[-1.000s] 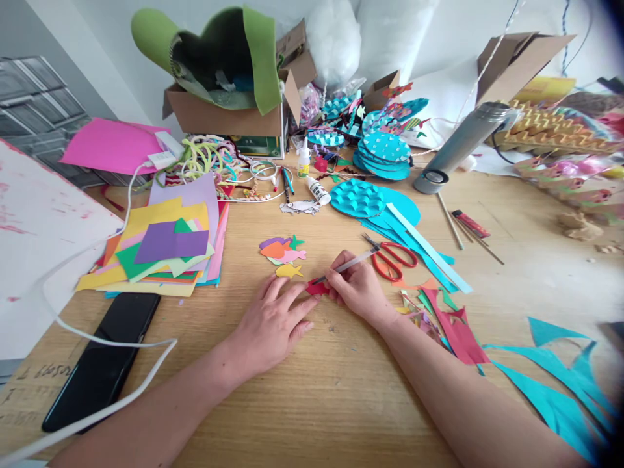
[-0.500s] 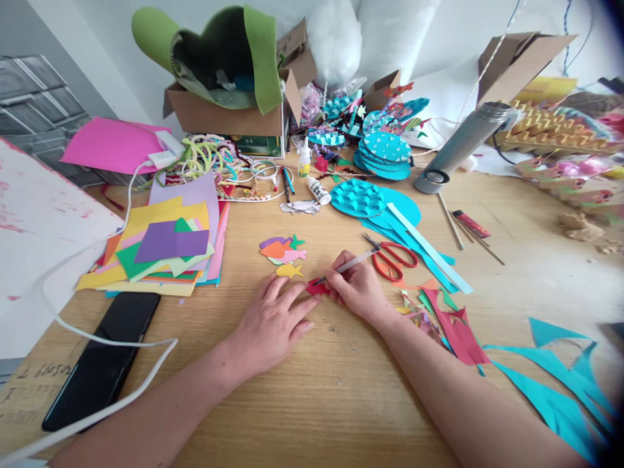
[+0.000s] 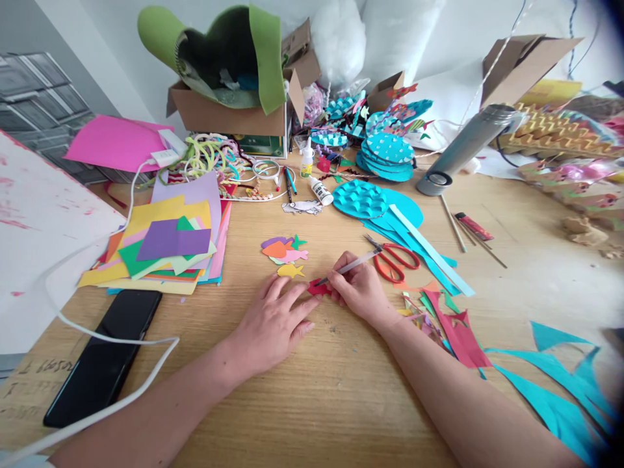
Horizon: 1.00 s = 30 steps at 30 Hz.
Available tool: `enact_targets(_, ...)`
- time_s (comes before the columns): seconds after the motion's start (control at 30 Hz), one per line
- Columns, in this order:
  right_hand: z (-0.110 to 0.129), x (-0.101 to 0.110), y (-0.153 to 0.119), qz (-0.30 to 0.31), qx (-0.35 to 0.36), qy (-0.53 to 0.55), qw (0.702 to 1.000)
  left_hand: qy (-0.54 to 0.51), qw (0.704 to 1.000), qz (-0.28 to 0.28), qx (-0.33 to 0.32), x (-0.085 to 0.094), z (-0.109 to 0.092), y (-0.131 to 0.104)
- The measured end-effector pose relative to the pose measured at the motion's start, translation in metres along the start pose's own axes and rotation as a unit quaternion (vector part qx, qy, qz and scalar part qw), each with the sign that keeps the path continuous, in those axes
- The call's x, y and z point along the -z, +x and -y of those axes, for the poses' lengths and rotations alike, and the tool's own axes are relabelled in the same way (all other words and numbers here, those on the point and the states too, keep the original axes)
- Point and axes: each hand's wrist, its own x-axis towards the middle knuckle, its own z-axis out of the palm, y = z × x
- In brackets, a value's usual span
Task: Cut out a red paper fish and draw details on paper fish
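The right hand (image 3: 358,289) has its grip closed around a pen (image 3: 348,266), pinching it between thumb and fingers. The tip of the pen is at a small red paper (image 3: 319,286), which lies flat on the desk (image 3: 302,416), around the middle between its left and right edges. The left hand (image 3: 273,323) is open, palm down, with the fingers a little spread; its fingertips touch the left side of the red paper. Just beyond these fingers is a yellow fish (image 3: 290,270), and behind it there is a small group of paper shapes (image 3: 279,248). The scissors (image 3: 396,262) with red handles lie near the right hand, on its far side. Paper scraps (image 3: 463,338) are toward the right edge of the desk, and a black phone (image 3: 104,354) is near the left edge.
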Motion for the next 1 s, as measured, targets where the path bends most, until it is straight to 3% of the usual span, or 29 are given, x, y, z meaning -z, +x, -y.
enact_targets(1.0, -0.0004, 0.0001, -0.0009, 0.0, 0.02, -0.015, 1.0, -0.001, 1.0, 0.003, 0.003, -0.0017, 0.0005, -0.0005)
